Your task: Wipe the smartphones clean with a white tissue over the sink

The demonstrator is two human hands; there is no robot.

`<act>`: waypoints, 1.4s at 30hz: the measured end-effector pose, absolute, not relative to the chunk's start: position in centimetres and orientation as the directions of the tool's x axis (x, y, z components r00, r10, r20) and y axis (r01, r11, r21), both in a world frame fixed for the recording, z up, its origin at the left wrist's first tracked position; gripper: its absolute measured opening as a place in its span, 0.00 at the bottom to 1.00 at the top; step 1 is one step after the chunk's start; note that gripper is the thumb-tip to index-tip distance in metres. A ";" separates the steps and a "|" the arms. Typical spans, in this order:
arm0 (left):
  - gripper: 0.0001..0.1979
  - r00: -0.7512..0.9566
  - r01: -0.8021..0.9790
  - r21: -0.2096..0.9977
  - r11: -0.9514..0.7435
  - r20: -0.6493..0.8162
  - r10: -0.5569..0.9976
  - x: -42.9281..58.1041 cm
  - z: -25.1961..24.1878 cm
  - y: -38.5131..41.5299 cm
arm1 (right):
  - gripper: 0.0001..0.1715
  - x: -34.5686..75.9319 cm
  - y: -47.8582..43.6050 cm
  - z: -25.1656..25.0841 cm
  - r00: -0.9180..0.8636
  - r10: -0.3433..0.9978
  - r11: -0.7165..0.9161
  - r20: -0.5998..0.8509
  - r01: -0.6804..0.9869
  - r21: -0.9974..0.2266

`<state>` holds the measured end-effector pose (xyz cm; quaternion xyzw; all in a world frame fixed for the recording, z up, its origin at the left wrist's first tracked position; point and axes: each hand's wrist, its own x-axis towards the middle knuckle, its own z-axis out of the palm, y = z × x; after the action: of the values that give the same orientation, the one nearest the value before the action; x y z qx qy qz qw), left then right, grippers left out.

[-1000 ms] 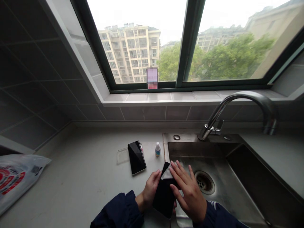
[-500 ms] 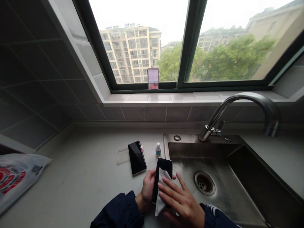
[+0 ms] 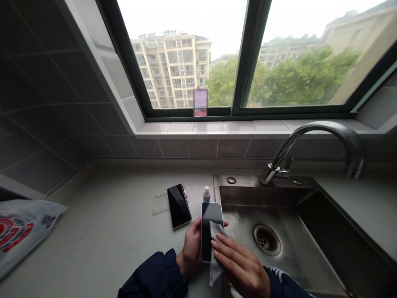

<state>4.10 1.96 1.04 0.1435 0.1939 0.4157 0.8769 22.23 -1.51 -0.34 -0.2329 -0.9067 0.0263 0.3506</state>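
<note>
My left hand (image 3: pixel 192 248) grips a black smartphone (image 3: pixel 211 214) upright by its edge, just beyond the sink's left rim. My right hand (image 3: pixel 239 260) presses a grey wiping cloth (image 3: pixel 216 271) on the lower part of the phone's glossy screen. The cloth hangs below the phone and hides part of the screen. Left of my hands, a second black smartphone (image 3: pixel 179 205) lies flat on the counter. It rests next to a clear phone case (image 3: pixel 160 203). A small bottle with a white cap and blue label (image 3: pixel 206 193) stands just beyond the held phone.
A stainless steel sink (image 3: pixel 263 195) with a drain lies to the right, under a curved chrome faucet (image 3: pixel 282 151). A white printed plastic bag (image 3: pixel 21 234) lies at the counter's left end. Dark tiled walls and a window stand behind.
The cloth has slid down the phone's screen with my right hand, baring more of the upper glass. The phone has turned more upright in my left hand.
</note>
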 end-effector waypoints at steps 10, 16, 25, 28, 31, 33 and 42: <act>0.25 0.443 -0.773 0.430 0.466 -0.160 0.882 3.9 -0.6 1.6 | 0.30 22.3 -2.1 1.4 -0.387 0.547 0.829 0.742 0.376 -0.415; 0.29 0.291 -0.651 0.662 0.372 -0.236 0.927 3.9 -0.3 2.0 | 0.25 21.6 -2.6 1.1 -0.159 0.743 0.662 0.650 0.313 -0.681; 0.15 0.211 -0.475 0.835 0.277 -0.197 0.957 4.2 -0.4 2.2 | 0.29 22.1 -0.1 0.8 0.085 0.982 -0.123 -0.170 -0.402 -0.907; 0.20 0.259 -0.423 0.871 0.252 -0.151 0.954 4.4 -0.7 1.9 | 0.34 22.2 0.8 1.2 -0.007 0.949 -0.273 -0.315 -0.516 -0.812; 0.26 0.284 -0.350 0.901 0.255 -0.157 0.946 4.3 -0.8 1.8 | 0.32 22.0 0.9 1.4 -0.085 0.927 -0.355 -0.366 -0.520 -0.777; 0.32 0.267 -0.299 0.937 0.182 -0.101 0.958 4.1 -0.9 1.8 | 0.31 21.9 0.7 1.4 -0.145 0.905 -0.414 -0.400 -0.515 -0.751; 0.42 0.288 -0.464 0.886 0.022 0.127 0.949 3.9 -2.0 2.5 | 0.21 22.0 0.5 1.2 -0.264 0.833 -0.550 -0.487 -0.501 -0.668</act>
<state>3.89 2.53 -1.97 0.4525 0.2683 0.5330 0.6627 22.04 0.46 1.24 -0.4253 -0.1950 0.7708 0.4325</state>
